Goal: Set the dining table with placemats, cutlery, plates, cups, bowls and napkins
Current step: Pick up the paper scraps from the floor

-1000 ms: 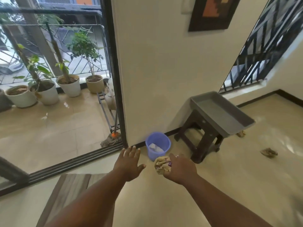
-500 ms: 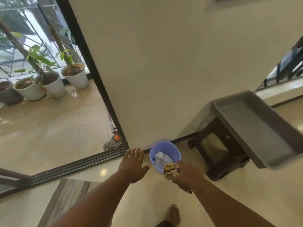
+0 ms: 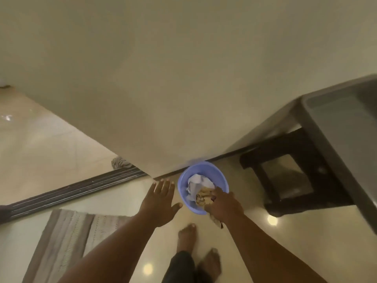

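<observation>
A small blue plastic bin [image 3: 220,176] stands on the floor against the wall, with crumpled white paper [image 3: 196,183] inside. My right hand [image 3: 223,205] reaches over the bin's near rim and grips a crumpled brownish wad of paper [image 3: 204,198], which sits inside the bin's mouth. A scrap of the same stuff hangs below my wrist. My left hand [image 3: 159,201] hovers just left of the bin, fingers straight and spread, holding nothing. No table, plates or cutlery are in view.
A grey tray [image 3: 346,127] rests on a dark wooden stool [image 3: 285,180] to the right of the bin. A striped mat [image 3: 67,240] lies at lower left beside the sliding-door track [image 3: 77,188]. My bare feet [image 3: 186,236] stand below the bin.
I have stepped closer and bent down; the view tilted toward the floor. My right hand brought the crumpled wad from in front of the bin into its mouth. My left hand stayed spread beside it.
</observation>
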